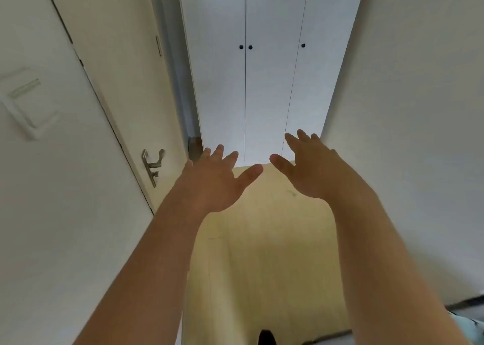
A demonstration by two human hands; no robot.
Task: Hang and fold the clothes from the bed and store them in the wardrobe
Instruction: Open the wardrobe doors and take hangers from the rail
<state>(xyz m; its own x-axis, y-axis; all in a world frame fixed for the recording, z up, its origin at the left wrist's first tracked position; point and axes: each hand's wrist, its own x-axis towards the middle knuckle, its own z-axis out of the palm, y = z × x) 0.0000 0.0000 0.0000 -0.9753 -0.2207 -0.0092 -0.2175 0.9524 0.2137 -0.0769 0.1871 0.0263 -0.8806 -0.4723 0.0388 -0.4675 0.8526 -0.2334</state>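
**Left hand [217, 177] and right hand [311, 169] both out front, nothing in them**

So you've got both bare arms stretched forward, backs of the hands up, side by side with a small gap between the thumbs. Fingers on each are spread and pretty much straight, thumbs angled in toward each other. Neither hand is holding or touching anything.

The white three-door wardrobe [269, 82] is dead ahead at the far end of a narrow passage, and all three flat doors are closed. Two small dark round knobs [241, 47] sit right next to each other on the left pair of doors, with a third one off to the right. In the view your fingertips overlap its bottom edge, but you're standing back from it.

On your left there's a cream-coloured door [117, 69] with a silver metal lever handle [153, 166], and closer to you a white rectangular light switch [28, 103] on the wall. A plain white wall [419, 108] runs up the right side. The pale wood-look floor [262, 253] is under your arms.

Down in the bottom right corner there's a sliver of pale bluish fabric [471, 323]; too little of it shows to tell what it is.
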